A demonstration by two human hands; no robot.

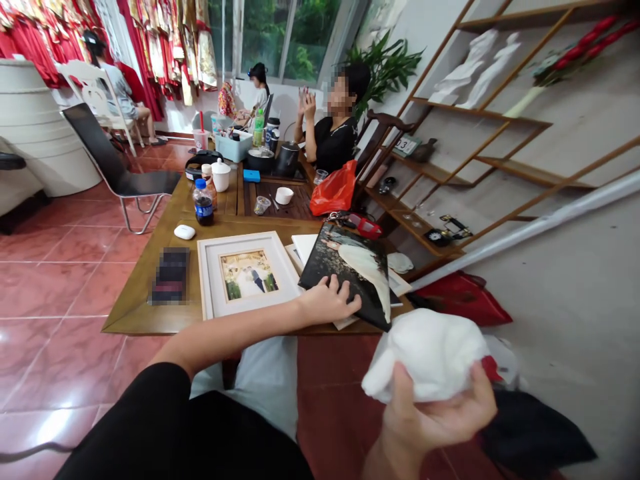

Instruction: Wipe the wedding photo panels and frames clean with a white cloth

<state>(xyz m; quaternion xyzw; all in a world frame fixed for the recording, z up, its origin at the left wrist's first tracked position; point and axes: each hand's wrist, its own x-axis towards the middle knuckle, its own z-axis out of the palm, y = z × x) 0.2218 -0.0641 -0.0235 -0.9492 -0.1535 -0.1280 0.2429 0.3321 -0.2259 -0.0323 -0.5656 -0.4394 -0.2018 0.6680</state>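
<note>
My left hand point(330, 301) rests with spread fingers on the lower left part of a dark photo album point(320, 260), whose cover shows a figure in a long white dress. My right hand point(435, 417), at the lower right beyond the table's front edge, grips a bunched white cloth point(435, 347); a small red part shows beside its fingertips. Pale flat boards point(303, 247) stick out from under the album. Left of it lies a framed wedding photo point(247, 273) with a light wooden frame.
The wooden table point(135, 310) also bears a phone point(170, 275), a white earbud case point(185, 232), a cola bottle point(203, 203), a white lidded cup point(220, 176) and a red plastic bag point(333, 190). Across it sits a person point(333, 143). Shelves point(485, 117) line the right wall.
</note>
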